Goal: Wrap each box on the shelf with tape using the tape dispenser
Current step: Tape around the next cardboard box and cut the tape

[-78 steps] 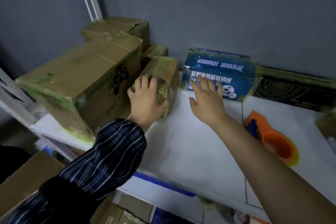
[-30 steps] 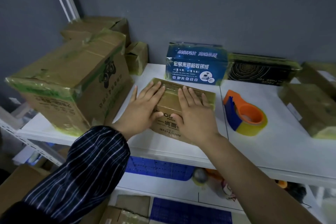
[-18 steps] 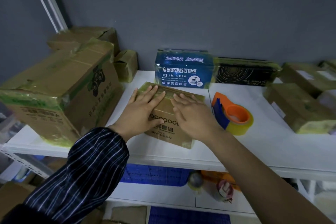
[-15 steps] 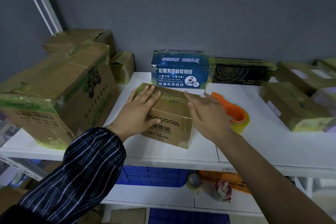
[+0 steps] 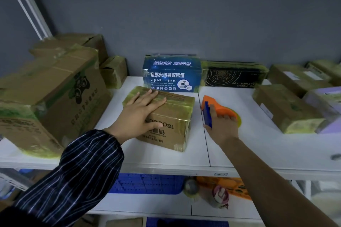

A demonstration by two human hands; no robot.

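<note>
Head view: left hand [image 5: 142, 114] lies flat, grip apart, atop the taped brown box [image 5: 172, 116] at the middle of the white shelf [image 5: 258, 149], while just beside it the right hand [image 5: 221, 127] has its grip clamped over the orange tape dispenser [image 5: 207, 100], hiding most of it

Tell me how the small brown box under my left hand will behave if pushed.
The small brown box probably slides easily: glossy tape wraps it and the white shelf looks smooth. Its square edges under the flat left hand suggest stiffness. Low and wide, it seems unlikely to tip.
</note>
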